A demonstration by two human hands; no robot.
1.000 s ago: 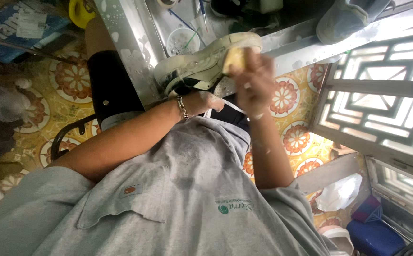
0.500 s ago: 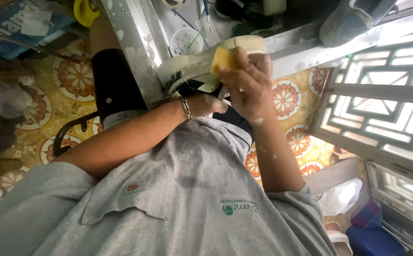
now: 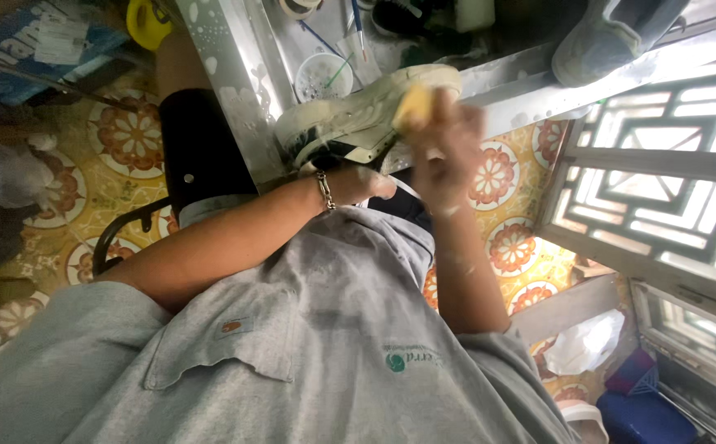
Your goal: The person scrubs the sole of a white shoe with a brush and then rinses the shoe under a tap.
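A soapy off-white canvas sneaker (image 3: 358, 119) is gripped by the left hand (image 3: 354, 182); at its three o'clock end, a yellow sponge (image 3: 414, 105) is clasped by the right hand (image 3: 448, 144).

Right hand (image 3: 448, 144) presses yellow sponge (image 3: 413, 105) against pale sneaker (image 3: 350, 119)

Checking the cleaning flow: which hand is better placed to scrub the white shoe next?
Right. The right hand holds the yellow sponge against the white shoe, while the left hand is busy gripping the shoe.
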